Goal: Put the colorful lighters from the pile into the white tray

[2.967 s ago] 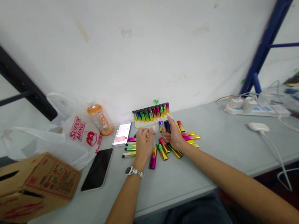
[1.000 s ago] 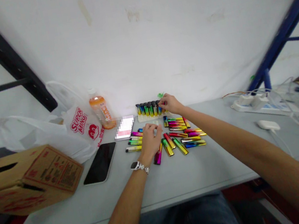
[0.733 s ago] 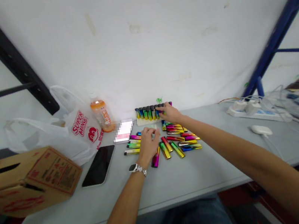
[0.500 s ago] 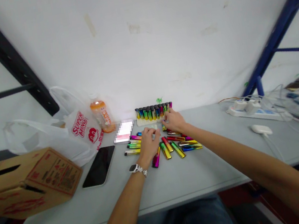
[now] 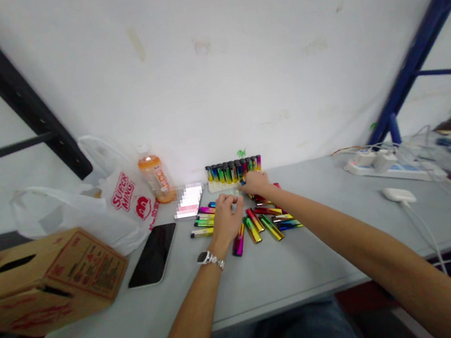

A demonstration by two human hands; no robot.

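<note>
Shiny multicoloured lighters (image 5: 232, 171) stand upright in rows in a white holder (image 5: 216, 186) against the wall. In front of it several more lighters (image 5: 271, 227) lie loose on the grey table (image 5: 309, 264). My left hand (image 5: 228, 217), with a watch at the wrist, hovers over the loose ones, its fingers curled together; whatever is in them is too small to name. Just before the holder's right part is my right hand (image 5: 257, 184), its fingers pinched downward at a small dark thing that I cannot make out.
A black phone (image 5: 153, 254), a cardboard box (image 5: 49, 277), a white plastic bag (image 5: 128, 201), an orange-capped bottle (image 5: 157, 177) and a pixelated item (image 5: 189, 201) are on the left. On the right lie a power strip (image 5: 397, 169), a white charger (image 5: 400, 195) and cables.
My right hand has moved slightly left and down, from beside the holder's right end to its front. My left hand has barely moved. The whole view has shifted a little.
</note>
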